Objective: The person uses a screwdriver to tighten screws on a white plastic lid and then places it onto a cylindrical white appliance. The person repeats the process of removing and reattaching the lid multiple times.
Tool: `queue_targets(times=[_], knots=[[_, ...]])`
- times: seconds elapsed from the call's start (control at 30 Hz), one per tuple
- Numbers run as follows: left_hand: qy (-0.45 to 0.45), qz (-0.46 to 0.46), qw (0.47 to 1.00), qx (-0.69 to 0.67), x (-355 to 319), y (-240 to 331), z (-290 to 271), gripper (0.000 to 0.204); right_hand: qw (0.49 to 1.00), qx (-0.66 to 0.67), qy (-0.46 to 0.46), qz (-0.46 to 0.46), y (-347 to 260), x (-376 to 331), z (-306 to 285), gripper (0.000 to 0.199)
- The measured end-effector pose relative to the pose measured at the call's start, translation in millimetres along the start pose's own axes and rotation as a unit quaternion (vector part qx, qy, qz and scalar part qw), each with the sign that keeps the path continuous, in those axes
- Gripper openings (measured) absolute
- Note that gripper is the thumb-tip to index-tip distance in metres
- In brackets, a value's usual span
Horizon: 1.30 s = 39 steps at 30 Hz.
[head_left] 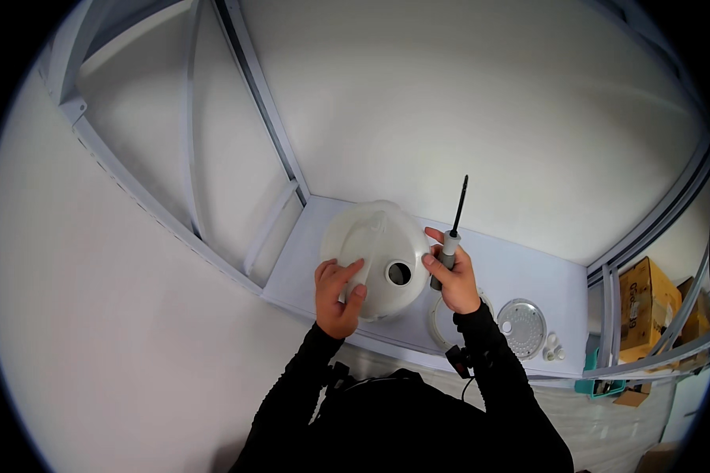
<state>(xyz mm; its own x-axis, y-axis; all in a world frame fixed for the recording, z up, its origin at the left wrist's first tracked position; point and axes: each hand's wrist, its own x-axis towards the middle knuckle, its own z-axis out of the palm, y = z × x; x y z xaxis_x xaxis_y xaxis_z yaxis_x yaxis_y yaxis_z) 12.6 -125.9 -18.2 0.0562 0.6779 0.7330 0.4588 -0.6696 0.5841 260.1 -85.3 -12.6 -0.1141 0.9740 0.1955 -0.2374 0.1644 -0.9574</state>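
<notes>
A large, rounded white plastic cover (390, 232) with a dark round hole in its face is between my hands, over the table. Across its near left side, my left hand (338, 298) holds it with fingers spread and thumb on the surface. My right hand (456, 280) is closed around the grey handle of a screwdriver (459, 206), its black shaft pointing up and away. The right thumb and forefinger are by the cover's right edge; whether they press on it I cannot tell. Below the right hand, a pale ring-shaped part (440, 323) is partly hidden.
On the white table (544, 272), a round perforated metal plate (522, 328) lies to the right, beside several small white pieces (554, 347). Metal frame posts (264, 102) and a back wall enclose the table. Cardboard boxes (645, 307) and a teal bin (599, 388) stand beyond its right end.
</notes>
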Motion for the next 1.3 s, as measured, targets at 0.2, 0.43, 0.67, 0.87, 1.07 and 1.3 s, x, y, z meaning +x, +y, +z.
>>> queue_targets(times=[0.2, 0.43, 0.67, 0.87, 1.07, 1.3], knots=[[0.017, 0.015, 0.999, 0.036, -9, -9, 4, 0.039, 0.997, -0.061, -0.037, -0.003, -5, -1, 2, 0.056], [0.019, 0.016, 0.998, 0.061, -15, -17, 11, 0.041, 0.994, -0.092, -0.047, -0.034, -3, 2, -1, 0.056], [0.089, -0.076, 0.993, 0.031, -21, -29, 13, 0.084, 0.995, -0.086, -0.04, -0.03, -1, 4, 2, 0.056], [0.049, -0.124, 0.991, -0.016, -35, -45, 14, 0.099, 0.994, -0.099, -0.03, -0.025, 2, 5, 5, 0.056], [-0.022, -0.16, 0.981, -0.111, -40, -55, 1, 0.084, 0.999, -0.05, 0.0, 0.014, 11, 8, 6, 0.057], [-0.052, -0.135, 0.977, -0.156, -40, -56, -6, 0.082, 0.999, -0.041, -0.003, 0.025, 10, 8, 5, 0.057]])
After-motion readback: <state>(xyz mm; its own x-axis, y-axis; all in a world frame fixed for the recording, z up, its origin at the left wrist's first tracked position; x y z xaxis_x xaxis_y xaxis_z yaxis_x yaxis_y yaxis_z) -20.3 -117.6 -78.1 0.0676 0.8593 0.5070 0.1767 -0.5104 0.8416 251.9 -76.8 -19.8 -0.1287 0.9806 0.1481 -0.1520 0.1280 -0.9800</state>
